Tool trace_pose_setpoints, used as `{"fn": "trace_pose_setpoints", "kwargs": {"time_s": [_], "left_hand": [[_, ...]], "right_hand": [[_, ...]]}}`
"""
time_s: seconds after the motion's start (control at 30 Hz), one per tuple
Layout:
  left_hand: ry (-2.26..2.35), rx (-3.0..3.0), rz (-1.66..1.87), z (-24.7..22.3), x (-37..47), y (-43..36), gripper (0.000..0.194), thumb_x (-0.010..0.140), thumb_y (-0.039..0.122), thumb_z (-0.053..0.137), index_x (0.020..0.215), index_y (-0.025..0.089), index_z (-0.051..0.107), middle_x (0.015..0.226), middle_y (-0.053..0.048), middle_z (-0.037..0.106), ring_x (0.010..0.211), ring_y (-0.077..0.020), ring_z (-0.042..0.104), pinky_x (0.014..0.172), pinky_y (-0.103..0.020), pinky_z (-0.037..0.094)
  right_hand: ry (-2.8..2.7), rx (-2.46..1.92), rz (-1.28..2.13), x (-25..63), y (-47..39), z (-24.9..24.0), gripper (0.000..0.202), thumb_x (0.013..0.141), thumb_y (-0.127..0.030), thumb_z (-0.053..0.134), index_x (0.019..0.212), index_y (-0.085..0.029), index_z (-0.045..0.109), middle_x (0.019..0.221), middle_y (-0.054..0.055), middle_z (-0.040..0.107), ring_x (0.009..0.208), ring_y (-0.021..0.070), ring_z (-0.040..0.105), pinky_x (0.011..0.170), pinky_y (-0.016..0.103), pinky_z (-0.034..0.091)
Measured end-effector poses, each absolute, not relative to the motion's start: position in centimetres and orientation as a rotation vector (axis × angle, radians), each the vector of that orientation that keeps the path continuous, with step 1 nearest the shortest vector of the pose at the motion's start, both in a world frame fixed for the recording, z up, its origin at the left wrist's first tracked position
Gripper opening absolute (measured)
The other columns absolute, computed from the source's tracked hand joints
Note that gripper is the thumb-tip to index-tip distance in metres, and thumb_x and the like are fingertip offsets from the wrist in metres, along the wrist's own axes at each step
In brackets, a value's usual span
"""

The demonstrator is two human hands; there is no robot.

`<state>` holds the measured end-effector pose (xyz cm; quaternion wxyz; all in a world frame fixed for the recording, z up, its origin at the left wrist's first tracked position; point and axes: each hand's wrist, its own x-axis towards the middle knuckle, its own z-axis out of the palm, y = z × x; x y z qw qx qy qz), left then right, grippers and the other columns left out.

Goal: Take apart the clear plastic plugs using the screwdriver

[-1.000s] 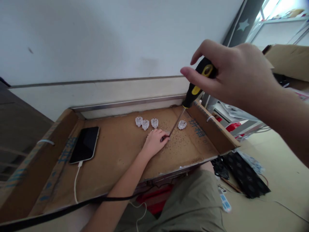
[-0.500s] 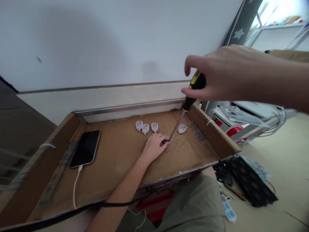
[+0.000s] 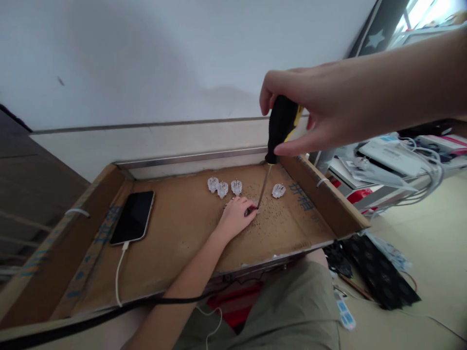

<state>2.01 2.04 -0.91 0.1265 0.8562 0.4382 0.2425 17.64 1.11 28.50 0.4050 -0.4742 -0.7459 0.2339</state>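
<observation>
My right hand (image 3: 297, 109) is closed on the black and yellow handle of a screwdriver (image 3: 280, 124). The shaft runs down to my left hand (image 3: 239, 214), whose finger and thumb pinch a small thing at the tip; that thing is mostly hidden. Beyond my left hand sit clear plug pieces with metal pins, one (image 3: 213, 184) beside another (image 3: 222, 189) and a third (image 3: 236, 187) a little to the right. A further clear plug piece (image 3: 278, 190) lies right of the shaft. Small dark specks dot the cardboard around the tip.
The cardboard tray (image 3: 175, 228) has raised sides. A phone (image 3: 133, 217) with a white cable (image 3: 118, 277) lies at its left. A black cord (image 3: 175, 301) crosses my left forearm. On the right are a cluttered shelf (image 3: 386, 158) and black items (image 3: 381, 272) on the floor.
My right hand has moved left and the screwdriver stands more upright, its handle turned. My left hand keeps its place in the tray. The whole view has shifted slightly.
</observation>
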Motion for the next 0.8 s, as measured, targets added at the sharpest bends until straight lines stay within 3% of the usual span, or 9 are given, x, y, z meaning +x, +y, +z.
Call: {"fn": "trace_pose_setpoints", "kwargs": {"time_s": [0.07,0.13,0.23,0.33,0.4,0.5,0.6,0.7,0.8], "left_hand": [[1.282,2.484,0.711,-0.9,2.0,2.0,0.013,0.084,0.031,0.057,0.090,0.021,0.064,0.092,-0.002,0.064,0.090,-0.0203,0.054,0.083,-0.035,0.043],[1.284,2.470,0.705,-0.9,2.0,1.9,0.014,0.085,0.031,0.056,0.090,0.021,0.064,0.093,-0.002,0.064,0.090,-0.0203,0.054,0.083,-0.035,0.043],[1.286,2.448,0.689,-0.8,2.0,1.8,0.014,0.086,0.030,0.054,0.091,0.022,0.064,0.094,-0.002,0.063,0.092,-0.0201,0.054,0.085,-0.035,0.042],[1.300,2.444,0.692,-0.9,2.0,1.7,0.014,0.086,0.030,0.055,0.092,0.022,0.064,0.094,-0.002,0.063,0.093,-0.0207,0.054,0.085,-0.035,0.042],[1.305,2.456,0.699,-1.0,2.0,1.8,0.014,0.086,0.030,0.054,0.092,0.022,0.064,0.093,-0.002,0.063,0.092,-0.0209,0.054,0.084,-0.035,0.042],[1.298,2.466,0.706,-1.1,2.1,1.9,0.014,0.086,0.030,0.054,0.091,0.022,0.064,0.093,-0.002,0.063,0.092,-0.0207,0.054,0.083,-0.035,0.042],[1.295,2.449,0.717,-1.2,2.1,2.0,0.013,0.085,0.030,0.055,0.090,0.022,0.064,0.092,-0.001,0.063,0.091,-0.0204,0.054,0.083,-0.034,0.042],[1.314,2.422,0.710,-1.1,2.1,2.1,0.011,0.084,0.030,0.056,0.089,0.022,0.064,0.090,-0.001,0.063,0.090,-0.0203,0.054,0.082,-0.034,0.042],[1.313,2.426,0.695,-1.1,2.2,2.1,0.012,0.085,0.031,0.055,0.089,0.022,0.064,0.089,-0.001,0.062,0.091,-0.0206,0.053,0.082,-0.034,0.041]], "right_hand": [[-2.368,-1.441,0.284,17.5,1.3,28.7,0.044,0.039,-0.004,0.081,0.077,-0.021,0.064,0.045,-0.011,0.047,0.037,0.0010,0.033,0.033,0.016,0.015],[-2.641,-1.555,-0.257,17.6,1.2,28.5,0.042,0.054,-0.037,0.079,0.091,-0.025,0.061,0.049,-0.008,0.049,0.038,0.0029,0.034,0.036,0.016,0.021],[-2.514,-1.517,-1.088,18.2,0.3,27.5,0.065,0.068,-0.081,0.035,0.085,-0.021,0.055,0.045,-0.002,0.037,0.036,0.0084,0.033,0.038,0.020,0.018],[-2.376,-1.566,-1.588,18.8,-0.6,26.7,0.071,0.076,-0.078,0.009,0.071,-0.019,0.048,0.043,0.000,0.025,0.046,0.0188,0.050,0.042,0.023,0.020],[-2.394,-1.597,-1.580,19.1,-0.7,26.8,0.070,0.077,-0.078,0.011,0.074,-0.019,0.048,0.045,0.001,0.029,0.049,0.0197,0.053,0.042,0.024,0.021],[-2.705,-1.620,-0.987,19.4,0.0,27.9,0.077,0.058,-0.088,0.036,0.106,-0.029,0.050,0.053,-0.004,0.045,0.044,0.0098,0.047,0.042,0.021,0.026],[-2.829,-1.604,-0.619,19.5,0.8,28.7,0.075,0.050,-0.073,0.063,0.116,-0.041,0.047,0.056,-0.011,0.051,0.039,-0.0001,0.037,0.048,0.018,0.029],[-2.653,-1.755,-0.816,19.5,0.9,28.7,0.056,0.057,-0.076,0.055,0.094,-0.034,0.061,0.053,-0.009,0.051,0.036,0.0008,0.031,0.047,0.020,0.025],[-2.597,-1.824,-0.817,19.7,0.5,28.4,0.082,0.048,-0.091,0.040,0.100,-0.030,0.058,0.055,-0.005,0.053,0.036,0.0045,0.036,0.044,0.022,0.026]]}}
